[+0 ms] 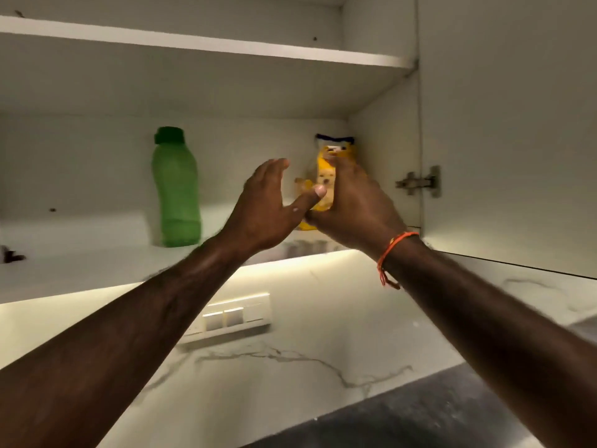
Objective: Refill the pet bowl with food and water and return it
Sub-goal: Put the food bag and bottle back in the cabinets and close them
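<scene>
Pet food pouch (324,176), yellow with a dog picture, upright on the lower cabinet shelf (80,270), well right of the green bottle (176,189) and near the open door's hinge (420,182). Right hand (355,208) wraps its grip round the pouch's right side; left hand (268,208) hovers beside it, fingers spread, holding nothing. Pouch base and lettering hidden or blurred.
</scene>
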The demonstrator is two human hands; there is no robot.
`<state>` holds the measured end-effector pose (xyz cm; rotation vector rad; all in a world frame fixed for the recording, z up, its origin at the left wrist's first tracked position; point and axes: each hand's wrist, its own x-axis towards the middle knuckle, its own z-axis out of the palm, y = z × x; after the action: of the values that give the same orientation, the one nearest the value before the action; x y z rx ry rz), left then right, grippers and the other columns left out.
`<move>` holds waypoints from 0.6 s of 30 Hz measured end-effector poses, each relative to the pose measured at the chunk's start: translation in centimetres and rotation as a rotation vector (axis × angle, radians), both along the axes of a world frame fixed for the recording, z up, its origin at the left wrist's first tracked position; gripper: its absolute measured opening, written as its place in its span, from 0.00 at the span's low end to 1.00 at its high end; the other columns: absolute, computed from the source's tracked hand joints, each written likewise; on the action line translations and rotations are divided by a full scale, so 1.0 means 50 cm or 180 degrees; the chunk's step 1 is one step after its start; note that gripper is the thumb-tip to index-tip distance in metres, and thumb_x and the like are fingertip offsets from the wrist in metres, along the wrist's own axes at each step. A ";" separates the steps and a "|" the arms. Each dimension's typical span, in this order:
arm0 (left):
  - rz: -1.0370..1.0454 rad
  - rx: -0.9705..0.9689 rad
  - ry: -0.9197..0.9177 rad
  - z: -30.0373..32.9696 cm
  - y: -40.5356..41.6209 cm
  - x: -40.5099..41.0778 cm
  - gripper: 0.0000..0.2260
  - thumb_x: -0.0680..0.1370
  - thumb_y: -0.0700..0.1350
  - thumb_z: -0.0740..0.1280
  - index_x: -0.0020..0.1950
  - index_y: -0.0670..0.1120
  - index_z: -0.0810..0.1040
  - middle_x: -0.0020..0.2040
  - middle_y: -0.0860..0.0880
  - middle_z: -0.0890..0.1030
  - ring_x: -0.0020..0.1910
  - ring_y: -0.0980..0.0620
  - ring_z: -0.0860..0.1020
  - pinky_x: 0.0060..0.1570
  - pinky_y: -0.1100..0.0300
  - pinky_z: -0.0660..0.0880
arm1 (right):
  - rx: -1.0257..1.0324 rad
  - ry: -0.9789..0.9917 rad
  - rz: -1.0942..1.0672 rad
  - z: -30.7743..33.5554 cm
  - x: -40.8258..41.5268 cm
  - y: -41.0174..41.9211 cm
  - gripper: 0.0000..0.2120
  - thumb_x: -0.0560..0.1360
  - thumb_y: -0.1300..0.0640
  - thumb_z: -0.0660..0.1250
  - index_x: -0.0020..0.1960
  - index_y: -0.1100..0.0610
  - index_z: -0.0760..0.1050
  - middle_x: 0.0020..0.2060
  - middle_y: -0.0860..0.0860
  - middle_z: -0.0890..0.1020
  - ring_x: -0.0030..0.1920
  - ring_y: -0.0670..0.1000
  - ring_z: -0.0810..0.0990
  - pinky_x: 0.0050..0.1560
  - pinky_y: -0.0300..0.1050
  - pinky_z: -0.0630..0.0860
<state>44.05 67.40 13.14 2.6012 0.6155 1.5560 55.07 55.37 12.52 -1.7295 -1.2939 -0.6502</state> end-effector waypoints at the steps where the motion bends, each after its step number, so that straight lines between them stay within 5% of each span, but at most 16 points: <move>1: -0.0067 0.0011 0.0077 -0.007 -0.026 0.021 0.40 0.77 0.70 0.63 0.81 0.47 0.63 0.81 0.47 0.63 0.80 0.48 0.61 0.75 0.55 0.59 | 0.0019 -0.0147 -0.0304 -0.010 0.009 -0.038 0.42 0.70 0.42 0.75 0.77 0.53 0.61 0.71 0.54 0.73 0.66 0.58 0.76 0.62 0.58 0.77; 13: -0.1150 0.0188 0.0388 -0.028 -0.357 0.253 0.45 0.74 0.76 0.58 0.84 0.54 0.53 0.85 0.49 0.52 0.83 0.47 0.52 0.79 0.44 0.57 | 0.0086 -0.0670 -0.2291 -0.053 0.134 -0.454 0.42 0.72 0.40 0.72 0.79 0.50 0.57 0.79 0.56 0.62 0.78 0.61 0.60 0.74 0.66 0.61; 18: -0.1595 0.0246 0.0383 -0.025 -0.480 0.337 0.45 0.73 0.75 0.60 0.84 0.55 0.51 0.85 0.49 0.50 0.83 0.47 0.50 0.78 0.49 0.55 | 0.0233 -0.0889 -0.2927 -0.043 0.192 -0.591 0.43 0.71 0.40 0.73 0.80 0.50 0.58 0.82 0.57 0.53 0.82 0.64 0.47 0.77 0.71 0.49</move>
<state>60.89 43.40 11.87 2.6319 -0.0998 1.2904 64.68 25.82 10.39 -2.1936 -0.5570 -1.4708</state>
